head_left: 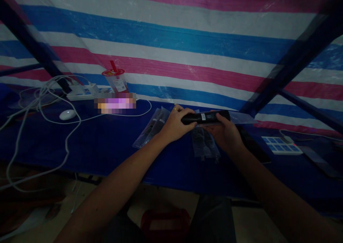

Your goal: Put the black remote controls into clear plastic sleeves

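I am holding a long black bar-shaped device (205, 117) with both hands just above the desk (88, 143): my left hand (175, 124) is closing its grip over the left end from above, fingers curled across the top, and my right hand (226, 133) is cupping the right half from beneath, so both grips are shut on it. The device is lying level between them, a small white label showing near its middle.

I am judging it to be stiff and fairly light, a hard plastic casing that will not bend, though the smooth shell could be slippery; taking it by the two ends, as now, looks safest.

Going from the left: white cables (40, 103) are looping across the desk, a white mouse (66, 114) is lying beside them, a power strip (85, 92) and a lidded cup (117, 80) with a red straw are standing by the striped tarp (187, 46). Clear plastic bags (154, 125) are lying flat under my hands, thin and slick. A white keypad (281, 145) is resting well apart to the right.
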`<state>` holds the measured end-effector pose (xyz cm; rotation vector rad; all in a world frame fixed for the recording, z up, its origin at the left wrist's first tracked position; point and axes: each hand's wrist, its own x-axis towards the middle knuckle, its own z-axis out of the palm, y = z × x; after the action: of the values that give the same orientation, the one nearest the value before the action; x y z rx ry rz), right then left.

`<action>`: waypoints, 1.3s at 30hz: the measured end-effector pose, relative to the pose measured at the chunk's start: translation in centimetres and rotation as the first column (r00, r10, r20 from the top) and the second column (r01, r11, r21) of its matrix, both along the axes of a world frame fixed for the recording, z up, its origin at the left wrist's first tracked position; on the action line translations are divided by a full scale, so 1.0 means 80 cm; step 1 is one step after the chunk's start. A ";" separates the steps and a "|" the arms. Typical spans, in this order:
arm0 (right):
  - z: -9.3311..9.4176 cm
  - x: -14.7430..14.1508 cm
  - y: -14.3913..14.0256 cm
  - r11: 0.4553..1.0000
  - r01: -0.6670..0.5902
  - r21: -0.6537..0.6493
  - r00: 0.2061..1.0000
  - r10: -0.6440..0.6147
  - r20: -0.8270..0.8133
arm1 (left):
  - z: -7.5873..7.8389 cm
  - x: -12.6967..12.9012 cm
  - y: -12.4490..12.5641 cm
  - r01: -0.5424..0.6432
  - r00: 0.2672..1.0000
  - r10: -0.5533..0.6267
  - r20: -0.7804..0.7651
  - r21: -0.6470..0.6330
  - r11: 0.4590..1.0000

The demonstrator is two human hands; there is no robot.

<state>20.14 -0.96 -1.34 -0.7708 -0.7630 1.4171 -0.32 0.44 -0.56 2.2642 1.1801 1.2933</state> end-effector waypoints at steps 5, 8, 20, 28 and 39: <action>0.001 0.001 0.001 0.997 0.001 -0.074 0.999 -0.003 -0.033 | 0.000 0.000 0.000 0.006 1.000 -0.006 0.005 0.002 1.000; 0.001 0.001 0.002 0.995 0.001 -0.100 0.999 -0.005 -0.038 | 0.000 -0.001 0.001 0.008 1.000 -0.008 0.000 -0.008 1.000; 0.003 0.001 0.000 0.997 0.024 -0.074 0.999 -0.027 -0.039 | -0.003 -0.009 0.005 0.004 1.000 -0.003 -0.023 0.043 0.999; -0.001 -0.001 0.000 0.999 0.000 -0.041 1.000 -0.001 -0.024 | -0.004 -0.006 0.004 0.024 0.998 -0.025 -0.050 -0.011 1.000; -0.005 -0.001 0.001 0.998 -0.041 -0.036 0.999 0.040 -0.025 | -0.009 -0.004 0.008 0.040 0.999 -0.041 -0.006 -0.074 0.996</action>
<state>20.10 -0.87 -1.71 -0.7693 -0.7394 1.4780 -0.64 1.07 -1.24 2.2306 1.1586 1.2080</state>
